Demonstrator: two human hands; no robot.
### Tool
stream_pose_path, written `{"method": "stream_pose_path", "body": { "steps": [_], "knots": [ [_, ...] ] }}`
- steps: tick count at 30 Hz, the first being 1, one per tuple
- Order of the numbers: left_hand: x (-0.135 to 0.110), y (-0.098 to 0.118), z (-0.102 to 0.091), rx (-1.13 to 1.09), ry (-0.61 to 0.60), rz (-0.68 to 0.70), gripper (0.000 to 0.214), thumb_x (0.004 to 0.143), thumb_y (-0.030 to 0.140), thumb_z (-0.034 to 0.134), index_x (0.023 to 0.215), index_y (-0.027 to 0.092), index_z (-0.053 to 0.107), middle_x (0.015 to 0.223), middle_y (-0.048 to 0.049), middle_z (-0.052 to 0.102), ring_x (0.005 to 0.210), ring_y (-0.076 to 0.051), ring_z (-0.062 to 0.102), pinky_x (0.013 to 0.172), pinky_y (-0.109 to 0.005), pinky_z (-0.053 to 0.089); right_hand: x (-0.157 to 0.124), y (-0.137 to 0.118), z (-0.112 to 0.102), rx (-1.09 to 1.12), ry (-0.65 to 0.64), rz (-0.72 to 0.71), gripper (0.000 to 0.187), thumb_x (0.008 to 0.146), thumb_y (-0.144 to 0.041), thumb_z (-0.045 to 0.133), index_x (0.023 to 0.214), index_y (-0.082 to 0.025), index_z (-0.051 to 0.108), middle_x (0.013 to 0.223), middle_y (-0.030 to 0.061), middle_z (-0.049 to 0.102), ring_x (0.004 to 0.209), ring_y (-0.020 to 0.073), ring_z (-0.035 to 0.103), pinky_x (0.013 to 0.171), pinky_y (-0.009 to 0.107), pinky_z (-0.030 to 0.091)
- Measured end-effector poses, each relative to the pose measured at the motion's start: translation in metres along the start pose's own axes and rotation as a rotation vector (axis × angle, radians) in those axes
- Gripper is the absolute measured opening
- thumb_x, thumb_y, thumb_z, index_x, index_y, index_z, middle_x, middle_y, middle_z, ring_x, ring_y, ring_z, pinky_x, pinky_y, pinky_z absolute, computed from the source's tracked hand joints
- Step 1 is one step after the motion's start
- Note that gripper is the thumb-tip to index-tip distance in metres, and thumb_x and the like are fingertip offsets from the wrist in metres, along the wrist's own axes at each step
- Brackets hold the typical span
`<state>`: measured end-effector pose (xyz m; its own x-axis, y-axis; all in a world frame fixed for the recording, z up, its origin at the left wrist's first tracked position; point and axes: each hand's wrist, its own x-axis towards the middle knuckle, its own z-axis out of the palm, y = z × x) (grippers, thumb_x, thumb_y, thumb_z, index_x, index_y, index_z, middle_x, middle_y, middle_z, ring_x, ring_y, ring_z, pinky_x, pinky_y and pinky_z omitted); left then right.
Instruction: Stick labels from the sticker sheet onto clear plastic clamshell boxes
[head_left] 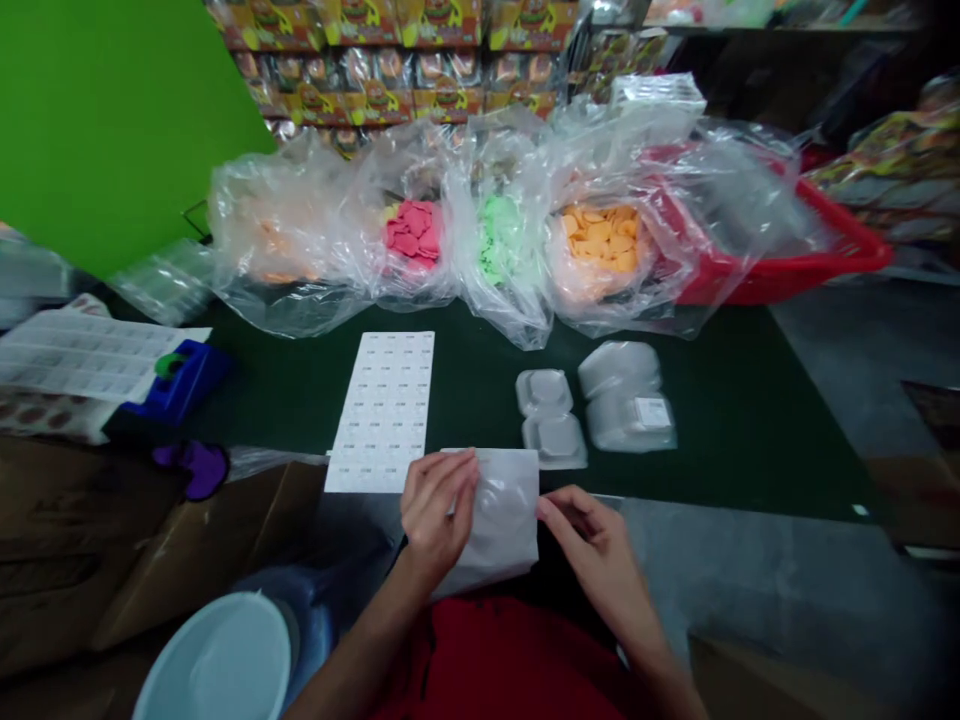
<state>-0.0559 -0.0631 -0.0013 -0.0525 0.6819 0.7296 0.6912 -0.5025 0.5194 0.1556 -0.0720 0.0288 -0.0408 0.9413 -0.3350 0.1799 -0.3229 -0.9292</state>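
Observation:
A glossy white sheet point(506, 510) hangs over the table's front edge between my two hands. My left hand point(439, 505) is closed on its upper left part, with the fingers laid together over it. At the sheet's right edge, my right hand point(589, 530) pinches it between thumb and fingers. Left of my left hand lies a sheet of small printed labels point(386, 410). Just beyond the held sheet stands an unlabelled clear clamshell pack point(553, 420). Beside that one, more clamshells point(626, 400) appear stacked, with a white label on the front.
Open plastic bags along the back hold pink pieces point(414, 235), green pieces point(496, 240) and orange pieces point(600, 238). A red basket point(817, 265) is at the back right. A blue tape dispenser point(184, 380) sits left; a pale basin point(217, 660) stands below.

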Motion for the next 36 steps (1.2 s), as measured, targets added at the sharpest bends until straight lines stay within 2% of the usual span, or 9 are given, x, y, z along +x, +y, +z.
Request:
{"method": "stream_pose_path", "body": {
  "steps": [3,7,12,17,22,25,29,33,36],
  "knots": [
    [-0.005,0.012,0.007,0.012,-0.1,0.183,0.032,0.091,0.006,0.075,0.12,0.019,0.074,0.109,-0.0074,0.083,0.104,-0.024,0.073,0.09,-0.039,0.058,0.009,-0.005,0.024,0.38,-0.101,0.087,0.038,0.083,-0.059,0.082,0.083,-0.022,0.073,0.083,0.0028,0.071,0.077,0.0197,0.064,0.073,0.031,0.053],
    [-0.006,0.018,0.006,-0.038,-0.184,0.208,0.032,0.091,0.018,0.08,0.122,0.022,0.073,0.11,-0.0071,0.083,0.106,-0.025,0.07,0.092,-0.041,0.057,0.024,0.003,0.026,0.569,-0.077,0.127,0.035,0.072,-0.046,0.092,0.075,-0.022,0.067,0.073,-0.003,0.064,0.066,0.0137,0.055,0.067,0.027,0.048],
    [0.023,0.024,-0.001,-0.233,-0.338,-0.195,0.033,0.099,0.033,0.07,0.131,0.022,0.068,0.123,-0.0118,0.075,0.114,-0.027,0.068,0.097,-0.044,0.056,0.026,-0.003,0.002,0.393,-0.128,0.012,0.033,0.076,-0.045,0.088,0.072,-0.02,0.066,0.07,-0.003,0.062,0.066,0.0134,0.052,0.065,0.026,0.042],
    [0.055,0.028,0.003,-0.363,-0.635,-0.374,0.016,0.103,0.029,0.065,0.091,0.021,0.071,0.095,-0.0046,0.071,0.091,-0.019,0.068,0.083,-0.032,0.053,0.022,-0.008,-0.009,0.252,-0.222,-0.059,0.023,0.084,-0.042,0.08,0.08,-0.021,0.073,0.074,-0.0015,0.067,0.071,0.016,0.059,0.068,0.028,0.047],
    [0.063,0.021,0.03,-0.371,-0.401,-0.551,0.018,0.1,0.031,0.066,0.087,0.02,0.071,0.095,-0.0041,0.07,0.089,-0.018,0.066,0.081,-0.029,0.05,0.028,0.008,-0.033,0.247,0.1,-0.111,0.041,0.087,-0.046,0.076,0.121,-0.023,0.079,0.089,0.0043,0.078,0.085,0.0224,0.071,0.085,0.038,0.057],
    [0.068,0.017,0.057,-0.464,-0.324,-0.712,0.018,0.095,0.035,0.071,0.089,0.019,0.073,0.086,-0.0026,0.071,0.077,-0.016,0.063,0.073,-0.027,0.049,0.041,0.03,-0.044,0.17,0.269,-0.165,0.04,0.092,-0.045,0.071,0.124,-0.022,0.078,0.115,0.0107,0.08,0.104,0.0263,0.073,0.096,0.042,0.058],
    [0.075,0.017,0.087,-0.557,-0.314,-0.771,0.021,0.089,0.037,0.076,0.097,0.017,0.076,0.083,-0.0023,0.072,0.074,-0.014,0.063,0.072,-0.026,0.05,0.057,0.058,-0.039,0.179,0.254,-0.174,0.048,0.094,-0.042,0.068,0.138,-0.022,0.071,0.15,0.0137,0.066,0.129,0.0289,0.067,0.113,0.046,0.052],
    [0.074,0.012,0.103,-0.543,-0.312,-0.763,0.066,0.086,0.034,0.079,0.147,0.019,0.06,0.084,0.0004,0.072,0.075,-0.014,0.065,0.076,-0.026,0.051,0.06,0.07,-0.029,0.21,0.202,-0.193,0.049,0.096,-0.041,0.067,0.142,-0.023,0.069,0.152,0.0131,0.063,0.134,0.0274,0.064,0.117,0.047,0.05],
    [0.069,0.004,0.11,-0.474,-0.368,-0.761,0.078,0.085,0.033,0.08,0.156,0.018,0.051,0.083,0.0008,0.072,0.074,-0.014,0.065,0.076,-0.026,0.05,0.058,0.069,-0.032,0.196,0.26,-0.193,0.048,0.096,-0.04,0.066,0.141,-0.022,0.069,0.149,0.0138,0.063,0.132,0.0273,0.064,0.111,0.046,0.055]
  ]
}}
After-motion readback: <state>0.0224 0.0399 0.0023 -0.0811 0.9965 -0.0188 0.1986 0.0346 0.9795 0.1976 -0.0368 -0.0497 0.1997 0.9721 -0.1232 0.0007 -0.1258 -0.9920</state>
